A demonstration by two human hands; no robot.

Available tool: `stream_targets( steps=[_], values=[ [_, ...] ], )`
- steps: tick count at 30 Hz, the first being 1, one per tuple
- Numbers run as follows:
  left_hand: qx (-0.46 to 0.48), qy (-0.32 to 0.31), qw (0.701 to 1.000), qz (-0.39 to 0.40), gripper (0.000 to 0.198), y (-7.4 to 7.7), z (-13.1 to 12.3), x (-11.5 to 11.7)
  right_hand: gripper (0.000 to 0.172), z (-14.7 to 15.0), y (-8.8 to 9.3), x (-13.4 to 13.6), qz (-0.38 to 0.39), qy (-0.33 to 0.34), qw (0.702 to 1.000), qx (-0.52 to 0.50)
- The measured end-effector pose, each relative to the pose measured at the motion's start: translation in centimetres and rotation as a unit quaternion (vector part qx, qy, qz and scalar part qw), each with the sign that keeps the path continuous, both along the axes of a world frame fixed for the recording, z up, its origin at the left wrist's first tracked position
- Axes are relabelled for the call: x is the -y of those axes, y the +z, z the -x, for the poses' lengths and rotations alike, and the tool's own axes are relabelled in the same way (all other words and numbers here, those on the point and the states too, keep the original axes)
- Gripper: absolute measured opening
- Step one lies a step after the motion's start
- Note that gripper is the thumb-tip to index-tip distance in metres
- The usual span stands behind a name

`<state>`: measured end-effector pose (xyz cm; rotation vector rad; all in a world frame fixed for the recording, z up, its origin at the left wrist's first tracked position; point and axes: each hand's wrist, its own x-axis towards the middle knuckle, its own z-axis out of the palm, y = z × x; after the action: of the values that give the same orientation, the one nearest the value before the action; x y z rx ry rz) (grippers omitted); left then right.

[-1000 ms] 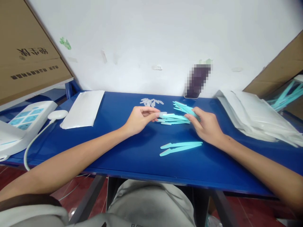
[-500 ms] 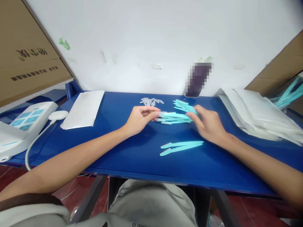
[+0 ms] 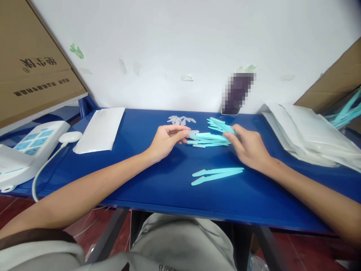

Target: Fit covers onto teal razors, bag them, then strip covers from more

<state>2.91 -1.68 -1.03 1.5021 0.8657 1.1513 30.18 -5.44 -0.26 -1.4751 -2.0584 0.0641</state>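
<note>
My left hand (image 3: 168,140) pinches a small translucent blade cover (image 3: 194,132) between thumb and fingertips. Opposite it, my right hand (image 3: 248,145) is closed on a turquoise eyebrow razor (image 3: 210,137), whose far end lies close to the cover; whether they touch I cannot tell. Under and around that razor lies a pile of similar razors (image 3: 210,144), and another bunch (image 3: 217,123) rests just behind, by my right fingertips. Two more razors (image 3: 217,175) lie side by side nearer to me. Loose translucent covers (image 3: 180,120) form a small heap behind my left hand.
Everything lies on a blue table (image 3: 158,192) against a white wall. At left are a white envelope (image 3: 98,130), a power strip (image 3: 34,150) with a cable and a cardboard box (image 3: 39,64). A phone (image 3: 237,94) leans at the back; stacked plastic bags (image 3: 313,135) lie right.
The cover in my left hand and the razor in my right hand have shifted only slightly relative to each other. The whole view has moved a little; the piles look the same.
</note>
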Motion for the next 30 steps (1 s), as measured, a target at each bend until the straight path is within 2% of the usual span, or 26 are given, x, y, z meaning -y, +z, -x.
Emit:
stream_targets(
  steps=[7,13,19,25,30],
  values=[
    [-0.007,-0.020,1.000,-0.010,0.034,-0.3,-0.1,0.3,0.041,0.1,-0.1,-0.1,-0.037,0.021,0.999,-0.008],
    [0.002,0.037,0.998,-0.046,0.030,0.2,-0.2,0.6,0.043,0.0,-0.1,-0.3,-0.062,0.027,0.998,-0.009],
    [-0.018,0.022,0.999,-0.043,0.027,0.3,-0.5,1.2,0.043,0.0,-0.1,-0.3,-0.063,0.032,0.997,-0.008],
    [-0.018,0.061,0.996,-0.060,0.027,0.4,-0.5,1.2,0.044,0.0,0.0,-0.2,-0.059,0.026,0.998,-0.009],
    [-0.032,0.031,0.998,-0.045,0.025,0.5,-0.5,1.6,0.044,0.0,0.0,-0.2,-0.060,0.024,0.998,-0.009]
  ],
)
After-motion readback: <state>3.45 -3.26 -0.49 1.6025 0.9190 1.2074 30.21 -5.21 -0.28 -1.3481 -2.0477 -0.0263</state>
